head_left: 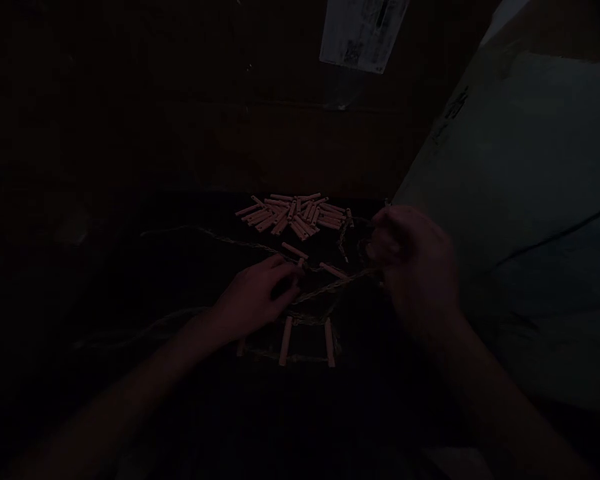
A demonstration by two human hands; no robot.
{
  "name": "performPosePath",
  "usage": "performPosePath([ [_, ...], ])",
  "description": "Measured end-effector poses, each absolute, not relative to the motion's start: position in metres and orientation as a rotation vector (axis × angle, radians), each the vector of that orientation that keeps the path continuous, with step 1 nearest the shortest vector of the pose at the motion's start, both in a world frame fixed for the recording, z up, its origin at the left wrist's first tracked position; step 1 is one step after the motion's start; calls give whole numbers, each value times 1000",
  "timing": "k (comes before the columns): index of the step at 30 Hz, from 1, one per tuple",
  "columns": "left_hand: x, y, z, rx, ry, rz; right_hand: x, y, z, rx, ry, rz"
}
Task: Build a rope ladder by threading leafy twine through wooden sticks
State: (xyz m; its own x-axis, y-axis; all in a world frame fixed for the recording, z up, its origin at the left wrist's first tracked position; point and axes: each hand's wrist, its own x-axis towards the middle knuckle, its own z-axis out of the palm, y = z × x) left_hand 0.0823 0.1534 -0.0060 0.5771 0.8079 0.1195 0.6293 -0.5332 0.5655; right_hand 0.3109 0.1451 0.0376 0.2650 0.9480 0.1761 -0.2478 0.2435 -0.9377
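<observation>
The scene is very dim. A heap of pale pink sticks [290,215] lies at the far side of a dark surface [180,280]. My left hand [253,297] is curled over a twisted twine [333,285], close to a loose pink stick [300,263]. The twine runs from there towards my right hand [410,260], which is blurred, its fingers bunched near the heap's right end. Below my left hand, several pink sticks are tied across twine strands like ladder rungs [307,341]. Another loose stick [295,251] lies just above my left hand.
A pale grey-green sheet [525,200] rises along the right side, with a dark line across it. A worn paper label [363,33] is fixed to the brown wall [230,133] behind. A thin strand of twine [230,240] trails to the left.
</observation>
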Motion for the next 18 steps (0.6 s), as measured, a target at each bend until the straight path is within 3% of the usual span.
performPosePath([
  [10,78,156,-9,2309,1074,537,320,134,51,-1083,-1103,400],
  [18,78,157,-7,2297,1034,592,308,138,27,-1106,-1860,127],
])
